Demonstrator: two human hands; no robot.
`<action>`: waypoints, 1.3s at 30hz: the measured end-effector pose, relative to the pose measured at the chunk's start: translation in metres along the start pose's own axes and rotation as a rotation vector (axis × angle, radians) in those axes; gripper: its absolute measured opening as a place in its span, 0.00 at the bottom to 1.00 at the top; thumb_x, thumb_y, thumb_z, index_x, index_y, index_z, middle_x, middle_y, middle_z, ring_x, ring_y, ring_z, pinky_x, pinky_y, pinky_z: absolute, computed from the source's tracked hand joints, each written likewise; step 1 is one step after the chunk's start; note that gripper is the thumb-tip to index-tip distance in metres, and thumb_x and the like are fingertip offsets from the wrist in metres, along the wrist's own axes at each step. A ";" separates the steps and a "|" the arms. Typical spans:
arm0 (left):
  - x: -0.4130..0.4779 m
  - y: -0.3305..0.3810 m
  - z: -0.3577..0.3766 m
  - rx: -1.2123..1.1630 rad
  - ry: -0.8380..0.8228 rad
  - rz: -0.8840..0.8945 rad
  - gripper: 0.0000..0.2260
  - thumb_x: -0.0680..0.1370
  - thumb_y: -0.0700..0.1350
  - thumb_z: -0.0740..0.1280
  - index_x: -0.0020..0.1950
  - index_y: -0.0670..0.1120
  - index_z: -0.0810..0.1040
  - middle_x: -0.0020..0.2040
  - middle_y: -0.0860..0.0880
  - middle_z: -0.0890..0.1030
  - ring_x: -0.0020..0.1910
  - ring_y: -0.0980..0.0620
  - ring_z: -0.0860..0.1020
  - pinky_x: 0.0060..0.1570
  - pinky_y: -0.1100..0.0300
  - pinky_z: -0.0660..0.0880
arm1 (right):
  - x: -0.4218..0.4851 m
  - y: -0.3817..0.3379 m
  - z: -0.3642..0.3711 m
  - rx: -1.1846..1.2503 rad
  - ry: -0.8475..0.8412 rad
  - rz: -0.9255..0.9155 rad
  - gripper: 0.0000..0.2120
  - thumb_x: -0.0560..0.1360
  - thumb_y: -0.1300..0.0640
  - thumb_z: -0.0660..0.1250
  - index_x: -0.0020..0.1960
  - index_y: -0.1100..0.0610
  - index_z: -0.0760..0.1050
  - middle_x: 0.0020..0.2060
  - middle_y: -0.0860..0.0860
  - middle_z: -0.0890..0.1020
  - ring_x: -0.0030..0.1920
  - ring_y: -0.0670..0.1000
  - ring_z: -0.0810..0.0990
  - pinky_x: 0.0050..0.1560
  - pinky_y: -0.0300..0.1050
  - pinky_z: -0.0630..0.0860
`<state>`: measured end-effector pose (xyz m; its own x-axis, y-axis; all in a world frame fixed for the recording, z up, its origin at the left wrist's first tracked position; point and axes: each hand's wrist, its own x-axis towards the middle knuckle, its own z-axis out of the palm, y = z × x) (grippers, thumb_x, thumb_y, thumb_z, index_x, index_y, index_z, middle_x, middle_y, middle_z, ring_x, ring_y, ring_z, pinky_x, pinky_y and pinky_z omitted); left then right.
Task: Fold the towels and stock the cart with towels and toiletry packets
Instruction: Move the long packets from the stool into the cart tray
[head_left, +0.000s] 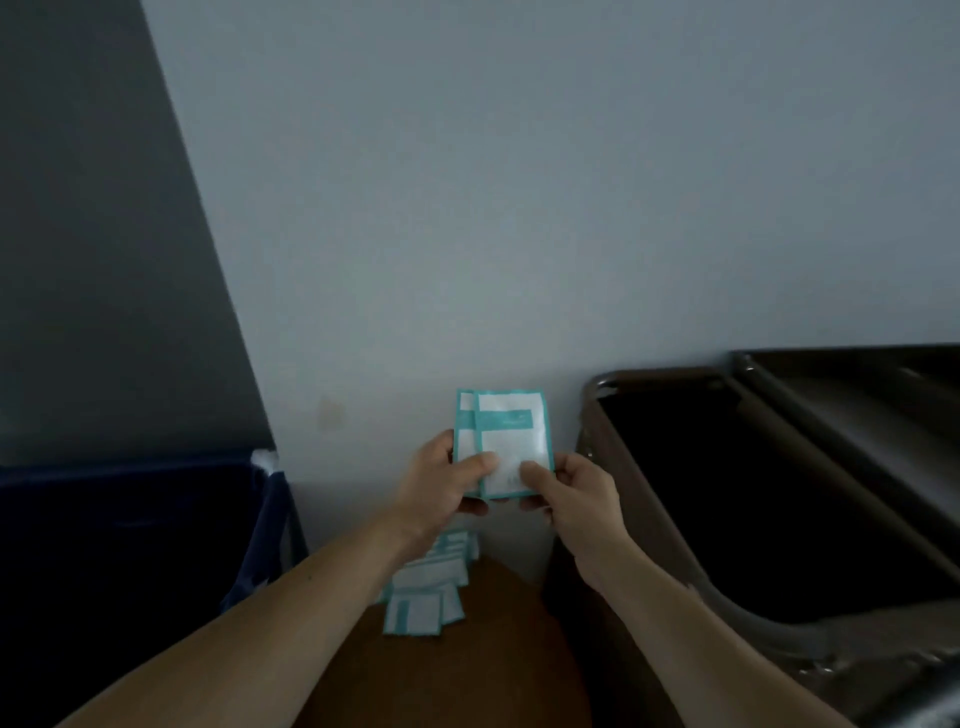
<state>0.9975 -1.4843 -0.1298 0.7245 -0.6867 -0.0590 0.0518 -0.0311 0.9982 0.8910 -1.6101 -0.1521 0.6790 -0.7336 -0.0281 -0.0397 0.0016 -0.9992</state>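
Two white toiletry packets (506, 436) with teal borders stand upright and overlapping in front of the wall. My left hand (441, 486) pinches their lower left edge with thumb on the front. My right hand (574, 496) pinches the lower right corner of the front packet. Below the hands, several more packets (423, 590) lie in a loose pile on a brown surface (467, 670). The cart (675, 493), dark brown with a deep dark top compartment, stands to the right of my hands.
A dark blue bin or bag (130, 545) with a white scrap at its corner stands on the left. A pale wall (519, 208) fills the view ahead, with a darker grey panel at far left. A second cart rim (857, 374) sits at far right.
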 end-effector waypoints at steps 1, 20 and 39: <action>-0.001 0.008 0.017 0.014 -0.012 0.021 0.07 0.77 0.39 0.70 0.55 0.43 0.79 0.46 0.42 0.84 0.37 0.48 0.83 0.30 0.57 0.76 | -0.003 -0.007 -0.018 0.005 0.021 -0.024 0.04 0.75 0.59 0.73 0.49 0.57 0.80 0.37 0.52 0.86 0.31 0.45 0.83 0.27 0.33 0.72; -0.110 0.064 0.543 0.158 -0.519 0.103 0.06 0.78 0.42 0.70 0.54 0.50 0.79 0.47 0.48 0.85 0.41 0.52 0.85 0.35 0.57 0.82 | -0.148 -0.047 -0.542 -0.038 0.589 -0.121 0.10 0.73 0.59 0.76 0.51 0.55 0.78 0.42 0.51 0.85 0.35 0.43 0.82 0.29 0.33 0.73; 0.060 0.093 0.796 0.073 -0.678 -0.026 0.07 0.83 0.42 0.59 0.49 0.49 0.76 0.44 0.45 0.82 0.33 0.49 0.83 0.33 0.55 0.79 | 0.016 -0.070 -0.774 -0.165 0.806 -0.077 0.06 0.72 0.60 0.76 0.46 0.53 0.81 0.34 0.46 0.85 0.31 0.43 0.83 0.27 0.33 0.73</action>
<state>0.4986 -2.1064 -0.0298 0.1315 -0.9876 -0.0856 -0.0004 -0.0864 0.9963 0.3371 -2.1479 -0.0608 -0.0478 -0.9901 0.1318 -0.1638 -0.1224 -0.9789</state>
